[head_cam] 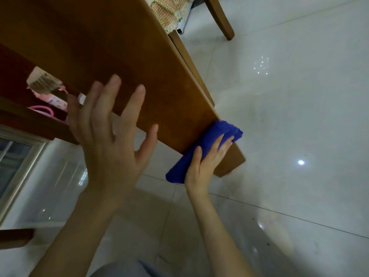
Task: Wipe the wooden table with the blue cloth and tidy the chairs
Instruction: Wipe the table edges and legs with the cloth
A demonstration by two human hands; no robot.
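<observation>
The person's right hand (205, 164) lies flat on the blue cloth (208, 139), with fingers (224, 143) nearly straight and not curled, and presses it against the near edge of the wooden table (119, 47), close to the corner. The cloth is folded and wraps over this edge. The left hand (111, 140) is raised in front of the table with fingers spread apart and holds nothing; whether it touches the wood is not clear. A wooden chair (219, 17) with a checkered cushion (167, 11) stands at the far side, on the white tile floor (289, 116).
</observation>
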